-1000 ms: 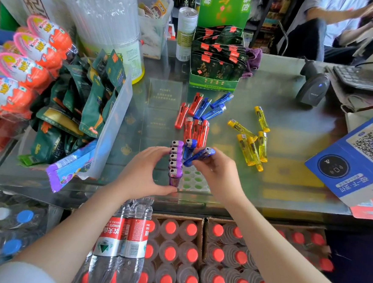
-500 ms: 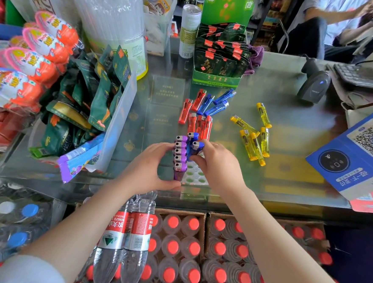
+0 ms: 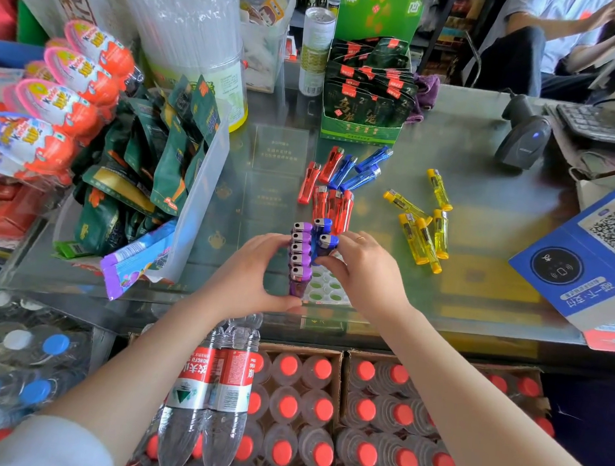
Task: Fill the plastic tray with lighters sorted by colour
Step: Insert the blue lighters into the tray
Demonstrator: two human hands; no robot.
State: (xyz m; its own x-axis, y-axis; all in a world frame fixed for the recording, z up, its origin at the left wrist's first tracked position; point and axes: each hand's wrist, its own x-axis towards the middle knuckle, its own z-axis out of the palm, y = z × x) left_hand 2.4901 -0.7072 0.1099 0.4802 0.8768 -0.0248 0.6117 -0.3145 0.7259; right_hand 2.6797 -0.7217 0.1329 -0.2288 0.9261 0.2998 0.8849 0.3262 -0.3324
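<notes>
On the left, the left hand (image 3: pixel 248 276) wraps around the outer side of the row of purple plastic lighters (image 3: pixel 300 256). Its thumb lies along the near end of the row and its fingers (image 3: pixel 280 240) curl against the far part, probably to keep the standing lighters and the tray from sliding while a new one goes in. The lighters stand upright in the white plastic tray with round pockets (image 3: pixel 325 288), which sits at the near edge of the glass tabletop (image 3: pixel 483 194).

Just right of the purple row, a second column begins with one blue lighter already standing (image 3: pixel 322 224). The right hand (image 3: pixel 367 269) pinches another blue plastic lighter (image 3: pixel 327 242) between thumb and fingertips, apparently pressing it into the next pocket.

Behind the tray lie loose red lighters (image 3: pixel 332 201) and blue lighters (image 3: pixel 361 171). Further right, well apart, the yellow transparent lighters (image 3: pixel 424 226) lie grouped, apparently waiting for their own column.
</notes>
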